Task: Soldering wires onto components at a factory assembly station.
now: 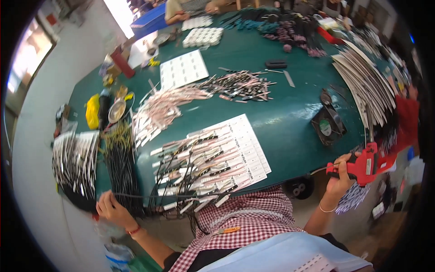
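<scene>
At the near left corner of the table, my left hand [111, 210] is closed, its fingers pinched on the end of a thin black cable [154, 196]. This cable runs to the right along the table's front edge. My right hand [340, 181] wraps round the handle of a red soldering gun [364, 165] at the right edge, its grey barrel pointing away from me. Between my hands lie white printed sheets [248, 147], overlaid with narrow light strips [210, 156] and black cables. Beside my left hand is a thick bundle of black cables [121, 165] with yellowish ends.
A small black fan [329, 126] stands at the right, near a stack of pale sheets [364, 79]. Loose pink-white strips [158, 111] are heaped mid-table. Silvery strips [74, 158] hang at the left edge. A person [192, 9] sits across the green table [290, 109].
</scene>
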The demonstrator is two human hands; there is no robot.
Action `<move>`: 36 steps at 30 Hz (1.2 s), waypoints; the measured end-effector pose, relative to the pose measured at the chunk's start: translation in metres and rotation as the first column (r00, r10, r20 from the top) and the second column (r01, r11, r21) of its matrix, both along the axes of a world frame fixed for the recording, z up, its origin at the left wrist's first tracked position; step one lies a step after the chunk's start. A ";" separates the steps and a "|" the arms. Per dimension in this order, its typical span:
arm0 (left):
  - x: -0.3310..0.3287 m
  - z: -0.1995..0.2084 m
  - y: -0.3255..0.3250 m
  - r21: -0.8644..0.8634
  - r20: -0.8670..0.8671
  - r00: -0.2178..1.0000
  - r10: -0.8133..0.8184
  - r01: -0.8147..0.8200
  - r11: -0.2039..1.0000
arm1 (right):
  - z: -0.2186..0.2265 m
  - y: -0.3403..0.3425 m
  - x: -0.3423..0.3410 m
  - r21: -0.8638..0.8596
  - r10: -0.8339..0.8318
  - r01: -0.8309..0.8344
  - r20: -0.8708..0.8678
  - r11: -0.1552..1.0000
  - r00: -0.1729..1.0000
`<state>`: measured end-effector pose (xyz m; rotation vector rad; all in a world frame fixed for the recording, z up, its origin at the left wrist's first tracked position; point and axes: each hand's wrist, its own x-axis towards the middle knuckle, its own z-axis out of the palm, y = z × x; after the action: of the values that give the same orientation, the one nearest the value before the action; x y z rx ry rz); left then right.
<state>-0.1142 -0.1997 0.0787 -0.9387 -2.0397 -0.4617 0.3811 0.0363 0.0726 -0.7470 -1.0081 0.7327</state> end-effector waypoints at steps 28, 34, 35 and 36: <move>-0.015 -0.036 -0.011 0.215 -0.188 0.981 -0.046 0.087 0.973 | 0.007 0.003 0.023 0.010 -0.161 0.161 0.008 0.987 0.987; -0.013 -0.040 -0.001 0.411 0.065 0.924 -0.376 0.318 0.854 | 0.009 0.003 0.023 0.021 -0.169 0.169 -0.016 0.985 0.986; -0.013 -0.042 0.000 0.412 0.068 0.924 -0.376 0.318 0.854 | 0.008 0.003 0.023 0.018 -0.164 0.165 -0.035 0.986 0.986; -0.012 -0.043 0.001 0.414 0.114 0.928 -0.354 0.279 0.866 | 0.007 0.004 0.024 0.018 -0.164 0.165 -0.032 0.986 0.986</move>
<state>-0.1261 -0.1989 0.0354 -1.0107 -1.8516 -1.1341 0.4050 0.0401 0.0801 -0.7894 -0.9134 0.5882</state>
